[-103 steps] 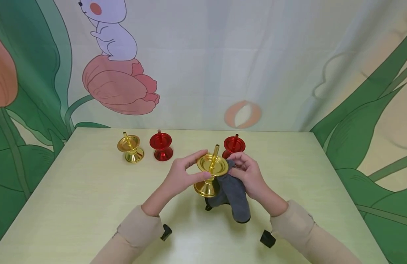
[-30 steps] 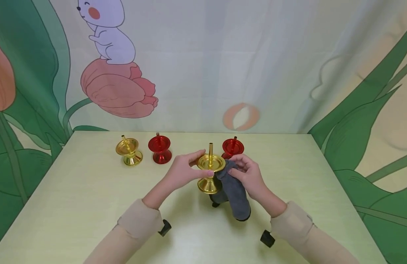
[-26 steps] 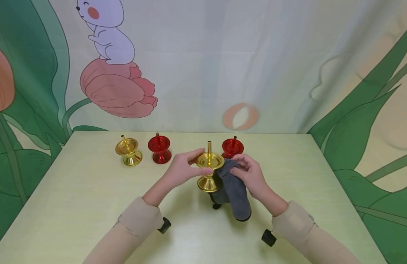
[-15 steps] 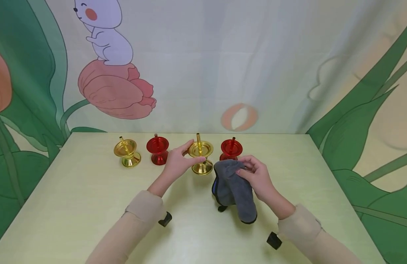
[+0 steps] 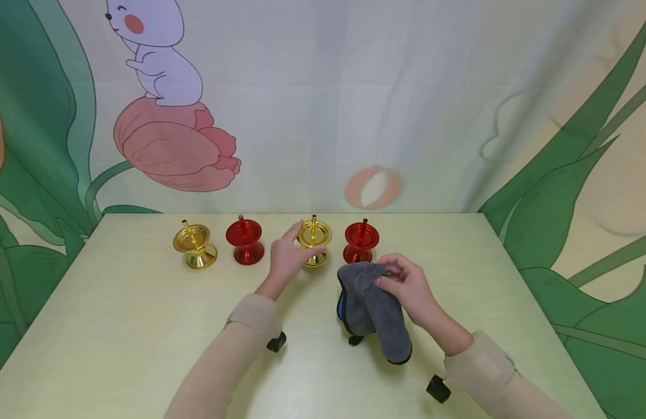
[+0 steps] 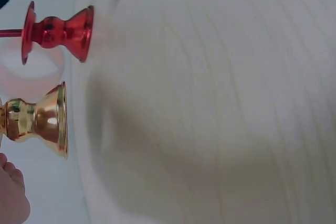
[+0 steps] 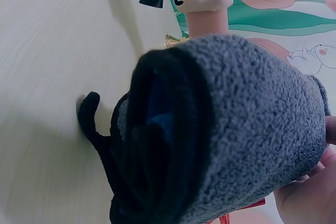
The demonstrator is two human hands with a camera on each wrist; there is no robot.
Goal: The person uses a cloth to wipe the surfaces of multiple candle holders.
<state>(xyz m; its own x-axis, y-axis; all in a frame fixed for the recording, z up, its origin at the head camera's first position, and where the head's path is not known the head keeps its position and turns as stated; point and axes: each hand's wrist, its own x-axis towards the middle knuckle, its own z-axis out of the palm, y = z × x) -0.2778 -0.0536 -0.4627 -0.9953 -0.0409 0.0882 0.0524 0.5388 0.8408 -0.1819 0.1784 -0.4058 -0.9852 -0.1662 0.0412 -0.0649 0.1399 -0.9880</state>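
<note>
Since the earlier frames, the polished gold metal candle holder (image 5: 313,237) has been carried by the left hand (image 5: 288,256) away from the right hand (image 5: 409,288), toward the far edge of the pale, wood-grained table (image 5: 119,326). Over that table, the fuzzy grey fleece piece with black edging and a blue lining (image 5: 372,308) is pinched at its top by the right thumb and fingers, its long flap left hanging. The carried holder is kept upright, just ahead and to the right of the left palm, the nearer hand; its neck is gripped below the dish between thumb and fingers, though whether its base is touched to the table cannot be made out. It is flanked by a left red metal holder (image 5: 245,240) and a right red metal holder (image 5: 361,240), both glossy and hourglass-shaped; each dish is topped by a slim tube.
</note>
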